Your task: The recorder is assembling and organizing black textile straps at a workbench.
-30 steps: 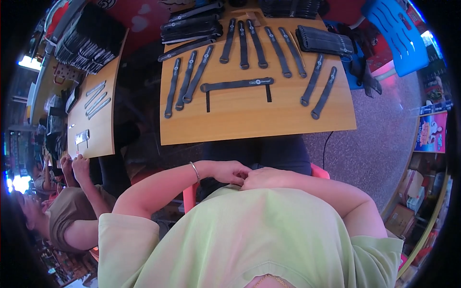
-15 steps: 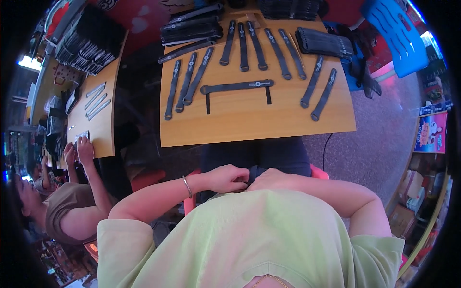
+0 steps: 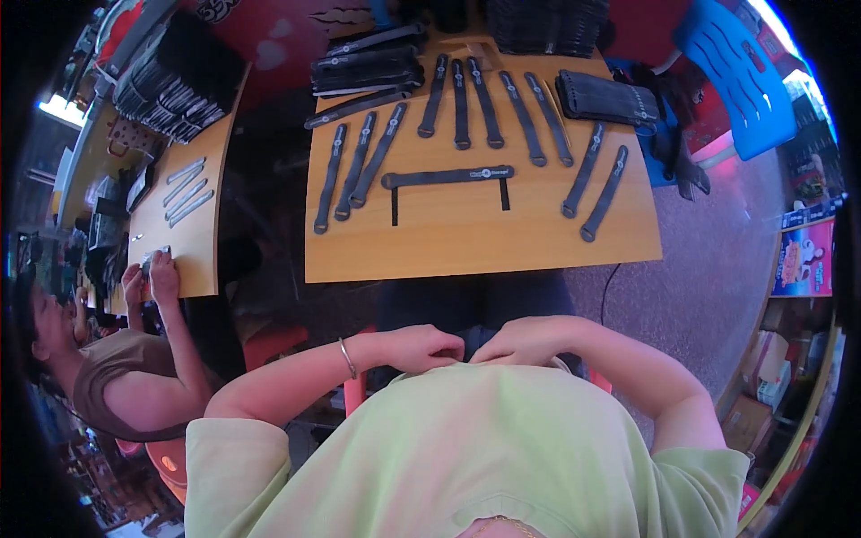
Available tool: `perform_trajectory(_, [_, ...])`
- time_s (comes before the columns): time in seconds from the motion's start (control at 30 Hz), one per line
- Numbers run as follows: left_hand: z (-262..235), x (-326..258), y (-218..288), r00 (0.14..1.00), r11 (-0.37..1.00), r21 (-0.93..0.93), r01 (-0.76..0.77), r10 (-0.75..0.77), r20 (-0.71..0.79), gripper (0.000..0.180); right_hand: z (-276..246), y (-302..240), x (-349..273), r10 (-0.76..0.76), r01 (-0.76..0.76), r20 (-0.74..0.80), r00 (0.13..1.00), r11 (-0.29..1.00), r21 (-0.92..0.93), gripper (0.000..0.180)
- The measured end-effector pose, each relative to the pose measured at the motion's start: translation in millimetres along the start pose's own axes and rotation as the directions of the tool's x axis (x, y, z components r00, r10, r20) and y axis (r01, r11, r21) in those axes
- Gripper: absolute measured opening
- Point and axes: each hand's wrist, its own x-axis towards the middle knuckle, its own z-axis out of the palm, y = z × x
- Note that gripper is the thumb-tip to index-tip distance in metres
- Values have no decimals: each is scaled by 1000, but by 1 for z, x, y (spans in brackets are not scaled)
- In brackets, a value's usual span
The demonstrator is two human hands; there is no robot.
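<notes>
- The left hand (image 3: 421,348) is curled in a loose fist against the hem of the light green shirt (image 3: 466,448), fingers bent inward and pinching the fabric at the waist; a thin bracelet (image 3: 347,357) sits on that wrist.
- The right hand (image 3: 525,341) rests just beside it, fingers folded down onto the same hem, the two hands almost touching at the middle of the body.
- Whether either hand grips anything besides the cloth cannot be told.
- Both hands are held close to the belly, below the near edge of the wooden table (image 3: 475,242) and well apart from the things on it.
- On the table lies a long black strap (image 3: 448,177) set crosswise, with two short black pieces hanging from it toward the person.
- Further black straps (image 3: 359,166) lie in a fanned row to its left, more of them (image 3: 489,103) run along the far side, and two (image 3: 603,184) lie slanted at the right.
- A folded dark bundle (image 3: 605,97) sits at the far right corner of the table.
- At the left, another person's hand (image 3: 161,273) rests on a second table (image 3: 179,242) carrying a few grey strips (image 3: 184,190).
- A blue plastic chair (image 3: 740,72) stands beyond the right corner.
</notes>
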Motion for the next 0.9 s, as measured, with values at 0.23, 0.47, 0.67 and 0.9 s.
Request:
perform_trajectory(0.23, [-13,-10,-14,942,940,-186,-287,242,-232,25,6,46,4,-97,19,-411,907,982,-189,24])
perform_trajectory(0.47, [-26,-2,-6,786,899,347,-266,411,-462,16,23,56,16,-169,45,-523,835,970,-241,20])
perform_trajectory(0.67, [-17,6,1,722,910,182,-373,408,-558,17,10,57,16,-74,-57,-695,715,985,-164,18])
perform_trajectory(0.9, [-18,6,-24,882,915,87,-393,402,-245,23,-28,29,10,-157,279,-663,732,957,81,8])
